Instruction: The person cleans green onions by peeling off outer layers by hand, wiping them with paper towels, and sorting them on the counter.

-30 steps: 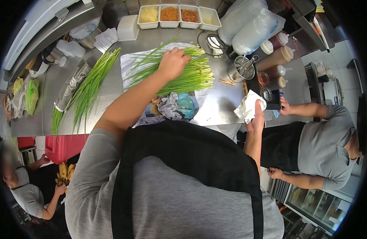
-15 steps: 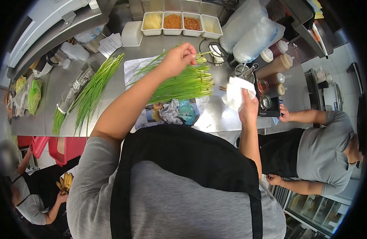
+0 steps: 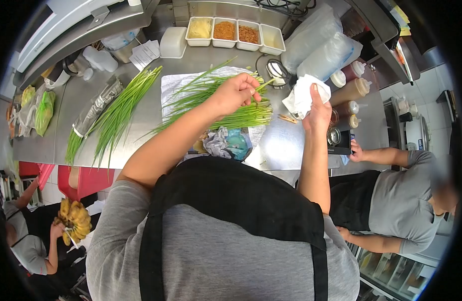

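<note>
A pile of long green chives (image 3: 246, 113) lies on a newspaper sheet (image 3: 170, 95), pale cut ends to the right. Over the pile, my left hand (image 3: 236, 93) is closed in a pinch, with a chive stalk (image 3: 264, 85) sticking out to the right of the fingers. My right hand (image 3: 319, 113) grips a crumpled white paper towel (image 3: 302, 98), thumb on top, above the counter right of the pile. Crumpled paper (image 3: 217, 142) lies just below the chives. Farther left rests a second bunch of chives (image 3: 125, 103) beside a newspaper-wrapped bundle (image 3: 98, 108).
White tubs with yellow and brown shreds (image 3: 224, 31) line the back. Plastic bags (image 3: 324, 50) and sauce bottles (image 3: 354, 90) stand at the right. A co-worker (image 3: 396, 195) stands at the right; another person at lower left holds bananas (image 3: 75, 219). A red bin (image 3: 85, 181) sits below the counter.
My left hand has come lower and slightly right with the stalk. My right hand has raised the paper towel. The person at left has brought the bananas further into view.
</note>
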A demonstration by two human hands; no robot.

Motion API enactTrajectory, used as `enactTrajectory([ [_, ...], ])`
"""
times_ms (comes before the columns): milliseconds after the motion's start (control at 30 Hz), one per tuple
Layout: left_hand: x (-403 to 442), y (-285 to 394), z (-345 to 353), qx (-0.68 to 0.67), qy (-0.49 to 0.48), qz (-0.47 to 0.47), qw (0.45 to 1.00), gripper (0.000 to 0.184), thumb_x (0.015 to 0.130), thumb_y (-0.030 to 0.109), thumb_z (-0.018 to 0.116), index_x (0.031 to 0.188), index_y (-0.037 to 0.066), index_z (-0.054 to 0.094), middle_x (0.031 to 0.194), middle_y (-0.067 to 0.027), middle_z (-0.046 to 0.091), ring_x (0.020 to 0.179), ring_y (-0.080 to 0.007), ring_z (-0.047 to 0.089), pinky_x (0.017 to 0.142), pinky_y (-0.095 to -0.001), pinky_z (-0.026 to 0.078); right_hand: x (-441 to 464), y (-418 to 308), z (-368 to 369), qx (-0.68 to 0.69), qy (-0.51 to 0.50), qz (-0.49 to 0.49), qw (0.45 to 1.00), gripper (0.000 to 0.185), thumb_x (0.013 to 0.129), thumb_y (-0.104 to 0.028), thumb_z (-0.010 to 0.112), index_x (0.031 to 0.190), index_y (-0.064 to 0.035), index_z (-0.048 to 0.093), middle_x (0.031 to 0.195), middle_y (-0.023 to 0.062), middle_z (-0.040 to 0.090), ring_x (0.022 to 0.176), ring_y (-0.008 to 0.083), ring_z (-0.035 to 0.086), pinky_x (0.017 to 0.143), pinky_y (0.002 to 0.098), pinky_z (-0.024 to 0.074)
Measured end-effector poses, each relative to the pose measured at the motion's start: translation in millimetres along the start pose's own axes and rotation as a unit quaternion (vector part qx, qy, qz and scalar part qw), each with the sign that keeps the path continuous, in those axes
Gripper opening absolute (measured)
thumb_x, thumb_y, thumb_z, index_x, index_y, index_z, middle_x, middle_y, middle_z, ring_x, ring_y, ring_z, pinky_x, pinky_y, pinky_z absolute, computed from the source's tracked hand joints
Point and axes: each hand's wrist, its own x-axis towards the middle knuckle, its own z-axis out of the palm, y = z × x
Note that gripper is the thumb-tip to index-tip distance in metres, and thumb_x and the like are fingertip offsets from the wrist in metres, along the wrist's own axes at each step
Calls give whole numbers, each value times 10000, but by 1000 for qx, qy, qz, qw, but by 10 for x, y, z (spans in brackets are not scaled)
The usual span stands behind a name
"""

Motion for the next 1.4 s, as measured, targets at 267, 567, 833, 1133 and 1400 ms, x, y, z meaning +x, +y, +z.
enactTrajectory([
  [267, -15, 100, 82, -44, 17, 29, 998, 144, 857, 20, 513, 996, 32, 479, 877, -91, 632, 692, -103, 549, 656, -238, 460, -471, 268, 168, 17, -91, 85, 992, 258, 810, -87, 635, 1035, 24, 573, 955, 108, 634, 808, 177, 621, 716, 297, 508],
  [567, -49, -32, 214, 76, 63, 92, 991, 117, 819, -32, 551, 908, 27, 504, 779, -50, 599, 694, -102, 572, 625, -228, 474, -568, 418, 328, -30, -140, 21, 990, 308, 818, -104, 628, 1092, 8, 540, 1016, 89, 609, 900, 177, 595, 788, 306, 488],
  [833, -157, -26, -8, -19, 77, 73, 994, 63, 822, -6, 571, 829, 21, 514, 843, -82, 635, 715, -106, 591, 642, -232, 482, -258, 120, -69, 10, -66, 37, 997, 343, 859, -182, 588, 1134, 5, 506, 1038, 97, 598, 912, 204, 601, 798, 354, 491],
  [1133, -190, 15, 20, -106, 93, 71, 987, 166, 796, -61, 570, 891, 22, 462, 809, -79, 599, 735, -141, 605, 668, -251, 495, -473, 324, -117, 18, -124, 121, 985, 300, 836, -107, 594, 1111, -15, 518, 1009, 85, 608, 882, 182, 609, 780, 324, 508],
  [1400, -289, -13, 193, 113, 107, 84, 984, 248, 767, -79, 578, 921, 39, 423, 793, -74, 583, 746, -109, 586, 651, -246, 504, -647, 386, 457, -37, -70, 80, 994, 251, 784, -31, 642, 1020, 10, 568, 937, 84, 625, 805, 166, 612, 672, 279, 499],
])
